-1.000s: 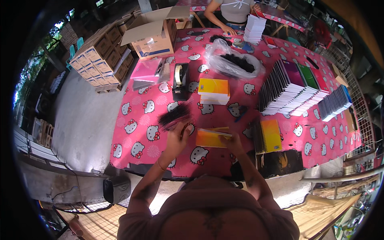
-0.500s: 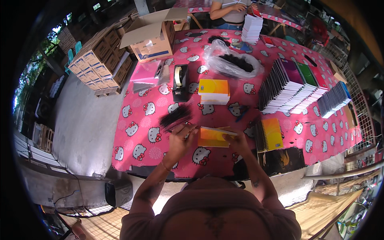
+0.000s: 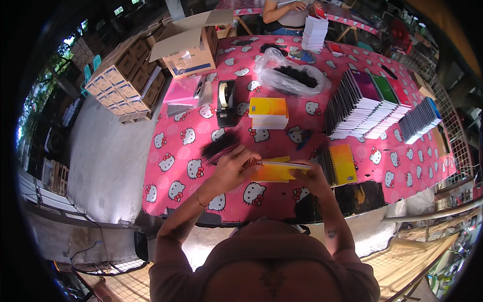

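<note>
A yellow-orange notebook (image 3: 274,171) is held edge-up, its white page edge facing me, over another yellow piece on the table. At its right end my right hand (image 3: 313,180) is closed, thumb on the cover. My left hand (image 3: 235,170) is closed in a pinch against its left end; what lies between those fingertips is too small to make out. Just beyond my left hand lies a loose heap of black spiral binding coils (image 3: 220,146). A coil-bound yellow notebook (image 3: 343,164) lies right of my right hand.
Beyond my hands stand a stack of yellow notebooks (image 3: 269,106), a tape dispenser (image 3: 226,103) and a plastic bag of black coils (image 3: 294,75). Bound notebooks (image 3: 359,108) are piled at right. An open carton (image 3: 188,55) sits far left. Across the table, another person (image 3: 287,17) handles a red-covered notebook.
My left hand has moved right, from beside the coil heap to the notebook's left end. The notebook has tilted up and shifted slightly right with my right hand.
</note>
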